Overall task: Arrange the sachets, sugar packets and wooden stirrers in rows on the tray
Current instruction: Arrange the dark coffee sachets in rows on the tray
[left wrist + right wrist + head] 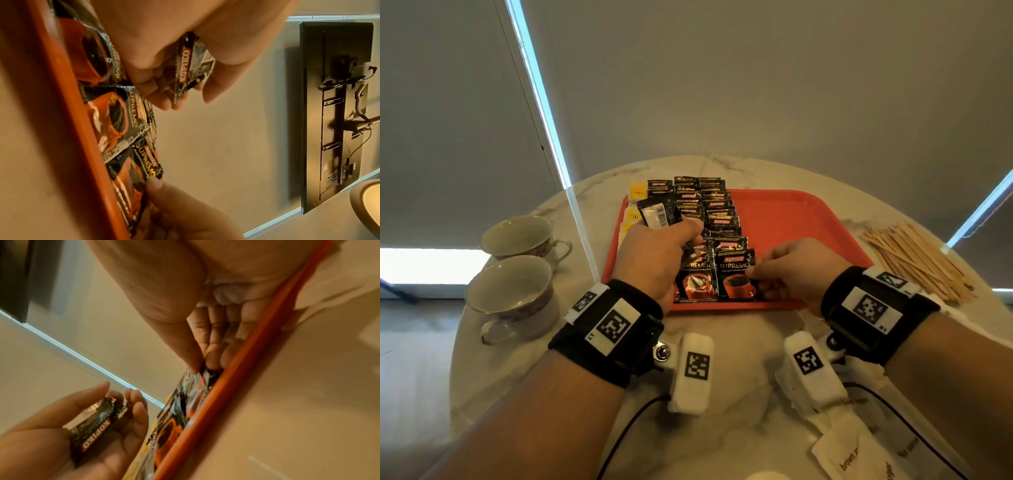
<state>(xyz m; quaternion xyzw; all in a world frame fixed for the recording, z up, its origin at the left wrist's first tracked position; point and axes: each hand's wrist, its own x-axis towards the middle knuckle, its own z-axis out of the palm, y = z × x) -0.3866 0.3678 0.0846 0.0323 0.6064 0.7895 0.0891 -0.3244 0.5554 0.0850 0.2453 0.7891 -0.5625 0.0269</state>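
On the red plastic tray (791,212), black coffee sachets (717,219) fill overlapping rows. My left hand (654,257) grips spare sachets; my right hand (796,270) pinches one at its near edge. Wooden stirrers (917,260) (untouched) and white sugar packets (859,455) wait on the table beside the tray.

a round white marble table (739,394) fills the lower half of the frame. on it sit a red tray (791,219) at centre, two teacups (517,267) at left, and loose wooden stirrers (917,260) at right. white sugar packets (856,448) (one reads "brown") lie at the lower right edge.
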